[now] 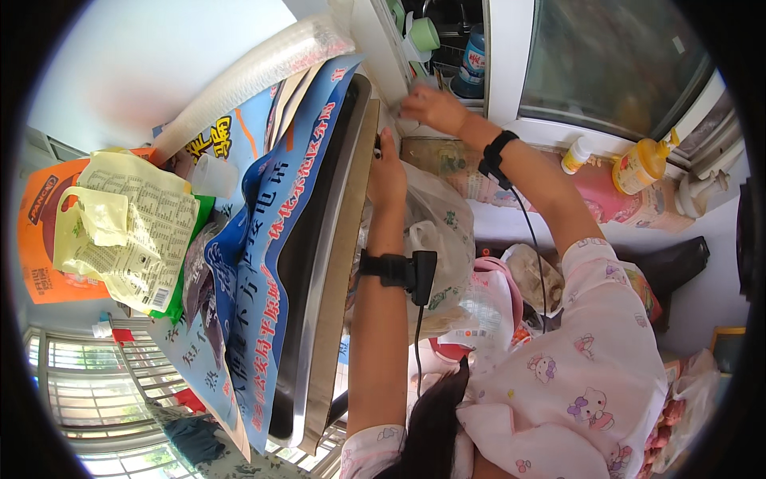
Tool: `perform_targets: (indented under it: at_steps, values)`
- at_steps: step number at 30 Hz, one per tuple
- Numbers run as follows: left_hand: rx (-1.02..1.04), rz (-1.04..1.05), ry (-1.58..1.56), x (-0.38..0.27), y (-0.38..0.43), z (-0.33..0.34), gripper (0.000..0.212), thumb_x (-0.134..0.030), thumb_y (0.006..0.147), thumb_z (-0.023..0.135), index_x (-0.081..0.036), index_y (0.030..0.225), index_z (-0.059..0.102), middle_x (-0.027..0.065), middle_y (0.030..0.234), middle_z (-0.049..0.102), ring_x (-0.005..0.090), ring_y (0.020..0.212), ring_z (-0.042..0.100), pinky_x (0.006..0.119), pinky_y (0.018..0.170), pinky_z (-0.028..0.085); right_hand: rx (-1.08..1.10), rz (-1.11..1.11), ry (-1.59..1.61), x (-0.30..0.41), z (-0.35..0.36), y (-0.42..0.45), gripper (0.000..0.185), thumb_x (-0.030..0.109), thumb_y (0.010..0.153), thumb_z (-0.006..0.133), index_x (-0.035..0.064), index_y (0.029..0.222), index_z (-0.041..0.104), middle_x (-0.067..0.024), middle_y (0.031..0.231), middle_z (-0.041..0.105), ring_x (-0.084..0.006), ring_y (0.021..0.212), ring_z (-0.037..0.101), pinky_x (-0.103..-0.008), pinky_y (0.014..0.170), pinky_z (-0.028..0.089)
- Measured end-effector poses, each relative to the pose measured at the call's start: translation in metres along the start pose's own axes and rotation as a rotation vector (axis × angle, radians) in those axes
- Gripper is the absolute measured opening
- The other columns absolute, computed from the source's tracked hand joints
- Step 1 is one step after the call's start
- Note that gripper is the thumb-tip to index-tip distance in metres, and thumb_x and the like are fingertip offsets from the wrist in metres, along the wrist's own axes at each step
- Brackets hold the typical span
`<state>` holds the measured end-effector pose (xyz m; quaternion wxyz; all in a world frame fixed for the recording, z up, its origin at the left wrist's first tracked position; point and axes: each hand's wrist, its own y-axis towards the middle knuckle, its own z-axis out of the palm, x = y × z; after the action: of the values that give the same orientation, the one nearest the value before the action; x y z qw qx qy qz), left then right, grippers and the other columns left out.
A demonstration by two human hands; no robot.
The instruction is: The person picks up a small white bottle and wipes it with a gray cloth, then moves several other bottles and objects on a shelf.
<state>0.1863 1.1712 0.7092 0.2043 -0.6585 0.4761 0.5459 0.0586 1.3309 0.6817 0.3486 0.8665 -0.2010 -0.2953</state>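
My left hand (388,176) is at the edge of a brown cardboard sheet (341,269), with a small dark item by its fingers; its grip is partly hidden. A translucent plastic bag (440,221) hangs beside that wrist. My right hand (432,109) is raised by the white window frame (508,60), blurred, its fingers bent; a pale, blurred thing shows at the fingertips, too unclear to name. Both wrists wear black straps with cables. Next to the cardboard lies a dark metal-rimmed panel (311,257), partly covered by a blue printed sheet (263,299).
On the sill (538,179) stand a white bottle (576,155) and a yellow pump bottle (639,167). A blue-labelled bottle (473,63) and a green cup (425,35) are behind the opening. Bubble wrap (257,75), a yellow bag (131,221) and a clear cup (213,176) are at left.
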Motion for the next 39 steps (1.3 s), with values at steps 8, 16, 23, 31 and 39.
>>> perform_targets:
  at_steps: [8, 16, 23, 31, 39]
  values:
    - [-0.047, 0.127, 0.068, 0.008, 0.008, 0.002, 0.049, -0.042, 0.087, 0.059, 0.007, 0.091, 0.060, 0.0149, 0.083, 0.064, 0.0287, 0.079, 0.061, 0.037, 0.077, 0.045, -0.034, -0.039, -0.130, -0.007, -0.018, 0.046, 0.011, 0.016, 0.069, 0.059, 0.0128, 0.076, 0.067, 0.0022, 0.095, 0.050, -0.0173, 0.090, 0.050, -0.0274, 0.070, 0.047]
    - [-0.030, 0.071, 0.054, -0.004, 0.004, -0.002, 0.047, -0.042, 0.087, 0.058, 0.004, 0.091, 0.062, 0.0133, 0.086, 0.065, 0.0273, 0.081, 0.062, 0.037, 0.078, 0.046, 0.501, -0.419, -0.062, 0.011, 0.000, -0.009, 0.012, 0.014, 0.071, 0.058, 0.0106, 0.074, 0.069, 0.0018, 0.100, 0.052, -0.0160, 0.102, 0.047, -0.0274, 0.086, 0.039]
    - [0.006, 0.038, 0.074, -0.004, 0.004, -0.005, 0.047, -0.044, 0.085, 0.059, 0.002, 0.093, 0.062, 0.0136, 0.090, 0.066, 0.0286, 0.086, 0.062, 0.037, 0.080, 0.045, 0.577, -0.505, 0.042, -0.015, -0.014, -0.039, 0.014, 0.016, 0.066, 0.059, 0.0085, 0.074, 0.067, -0.0015, 0.102, 0.058, -0.0189, 0.098, 0.049, -0.0292, 0.085, 0.041]
    - [0.077, 0.037, 0.005, -0.013, 0.003, -0.011, 0.053, -0.049, 0.084, 0.057, 0.003, 0.093, 0.063, 0.0170, 0.093, 0.066, 0.0326, 0.092, 0.061, 0.039, 0.083, 0.044, 0.998, -0.361, -0.228, 0.001, -0.046, -0.078, 0.012, 0.019, 0.072, 0.058, 0.0194, 0.072, 0.070, 0.0020, 0.072, 0.065, -0.0188, 0.087, 0.057, -0.0308, 0.080, 0.040]
    - [0.005, 0.051, 0.017, 0.011, 0.017, 0.004, 0.057, -0.048, 0.083, 0.060, 0.007, 0.094, 0.061, 0.0184, 0.093, 0.066, 0.0298, 0.092, 0.063, 0.036, 0.083, 0.045, 1.027, -0.334, -0.321, 0.073, -0.067, -0.091, 0.018, 0.016, 0.080, 0.056, 0.0187, 0.082, 0.074, 0.0011, 0.085, 0.069, -0.0228, 0.089, 0.059, -0.0393, 0.084, 0.036]
